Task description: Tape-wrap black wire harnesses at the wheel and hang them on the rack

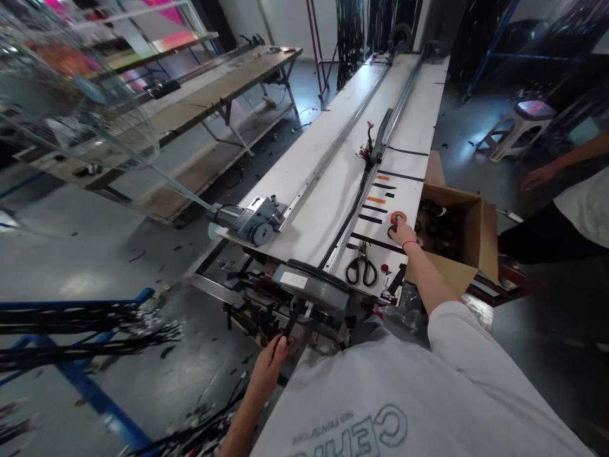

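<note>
My left hand is closed on the end of a black wire bundle below the table's near end. My right hand reaches over the table's right edge, its fingers closed on a roll of orange tape. A dark ring, perhaps another tape roll, lies partly under those fingers. Along the metal rail runs a long black wire harness, its far end branching into small connectors. Black-handled scissors lie nearer me than my right hand. Black and orange tape strips mark the white tabletop.
A motor-like device with a wheel sits at the table's near left corner. An open cardboard box with dark rolls stands at the right, near another person's hand. A blue rack with hanging cables is at lower left.
</note>
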### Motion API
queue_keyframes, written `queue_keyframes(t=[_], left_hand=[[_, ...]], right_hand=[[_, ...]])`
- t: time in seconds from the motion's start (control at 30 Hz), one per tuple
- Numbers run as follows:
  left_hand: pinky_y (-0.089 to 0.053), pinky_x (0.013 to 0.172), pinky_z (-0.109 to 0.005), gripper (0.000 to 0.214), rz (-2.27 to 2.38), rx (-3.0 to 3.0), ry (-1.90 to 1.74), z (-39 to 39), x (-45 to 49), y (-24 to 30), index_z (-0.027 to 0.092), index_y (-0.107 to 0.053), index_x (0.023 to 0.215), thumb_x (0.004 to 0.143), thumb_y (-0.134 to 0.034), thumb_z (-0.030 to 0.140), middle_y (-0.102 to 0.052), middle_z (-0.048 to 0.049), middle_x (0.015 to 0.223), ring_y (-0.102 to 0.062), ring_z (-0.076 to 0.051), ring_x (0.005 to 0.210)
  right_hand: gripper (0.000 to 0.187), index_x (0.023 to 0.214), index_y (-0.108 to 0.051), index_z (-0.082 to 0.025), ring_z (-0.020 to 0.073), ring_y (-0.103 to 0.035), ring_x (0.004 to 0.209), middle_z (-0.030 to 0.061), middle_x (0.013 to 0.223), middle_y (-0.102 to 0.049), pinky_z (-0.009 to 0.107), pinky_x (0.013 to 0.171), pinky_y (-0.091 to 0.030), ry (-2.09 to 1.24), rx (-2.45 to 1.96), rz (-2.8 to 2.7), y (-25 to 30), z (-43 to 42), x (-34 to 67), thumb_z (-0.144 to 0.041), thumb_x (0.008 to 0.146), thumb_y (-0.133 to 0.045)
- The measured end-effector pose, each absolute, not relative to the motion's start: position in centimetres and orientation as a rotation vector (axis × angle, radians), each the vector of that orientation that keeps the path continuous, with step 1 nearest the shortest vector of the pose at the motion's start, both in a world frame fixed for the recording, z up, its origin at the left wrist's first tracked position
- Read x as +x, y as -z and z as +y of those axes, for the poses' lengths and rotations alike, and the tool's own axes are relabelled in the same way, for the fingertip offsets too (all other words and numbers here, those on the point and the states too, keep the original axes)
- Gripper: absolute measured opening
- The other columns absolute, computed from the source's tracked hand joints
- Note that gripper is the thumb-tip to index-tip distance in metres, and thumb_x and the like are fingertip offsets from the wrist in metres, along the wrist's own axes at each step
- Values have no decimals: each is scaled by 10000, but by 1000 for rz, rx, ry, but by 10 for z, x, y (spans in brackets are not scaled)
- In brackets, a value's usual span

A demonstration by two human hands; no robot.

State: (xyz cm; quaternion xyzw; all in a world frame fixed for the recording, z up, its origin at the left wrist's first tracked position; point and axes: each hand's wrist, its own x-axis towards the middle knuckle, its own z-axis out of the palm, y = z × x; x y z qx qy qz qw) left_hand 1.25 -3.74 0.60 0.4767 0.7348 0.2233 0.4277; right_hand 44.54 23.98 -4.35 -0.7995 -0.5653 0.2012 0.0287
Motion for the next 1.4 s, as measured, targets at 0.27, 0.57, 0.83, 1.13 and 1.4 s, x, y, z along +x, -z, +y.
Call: queue_keyframes(t=[0.27, 0.57, 0.83, 1.13, 1.4], left_hand=[[-474, 521, -291, 722, 1790, 1168, -616, -41, 11, 9, 190, -669, 891, 750, -408, 848, -595, -29, 580, -601, -222, 599], [-542, 623, -301, 745, 1745, 1103, -628, -42, 8, 21, 190, -663, 854, 682, -462, 886, -680, -52, 701, -643, -225, 694], [-551, 652, -295, 755, 1740, 1072, -598, -44, 9, 19, 182, -651, 828, 651, -490, 898, -703, -69, 767, -649, -216, 707], [-566, 688, -292, 708, 1790, 993, -701, -44, 19, 13, 203, -667, 879, 678, -511, 864, -741, -72, 849, -679, -228, 775], [-471, 541, -274, 691, 1734, 1132, -639, -43, 15, 13, 183, -680, 849, 709, -512, 838, -638, -20, 625, -565, -182, 570]], right_hand=[[730, 1535, -230, -80, 375, -465, 1280, 211, 1500, -401, 490, 1010, -419, -574, -2416, -1762, 53, 240, 445, -346, 902, -478], [727, 1534, -240, -83, 365, -462, 1278, 204, 1513, -382, 484, 1030, -405, -528, -2423, -1759, 58, 241, 444, -349, 896, -464], [708, 1525, -281, -124, 351, -433, 1302, 179, 1511, -388, 472, 1035, -404, -510, -2439, -1717, 61, 240, 444, -385, 893, -465], [742, 1541, -228, -83, 362, -396, 1338, 182, 1549, -339, 464, 1069, -370, -592, -2455, -1733, 54, 243, 442, -375, 902, -466], [732, 1532, -252, -121, 359, -410, 1334, 193, 1530, -361, 507, 1050, -390, -573, -2486, -1711, 47, 242, 438, -414, 904, -488]])
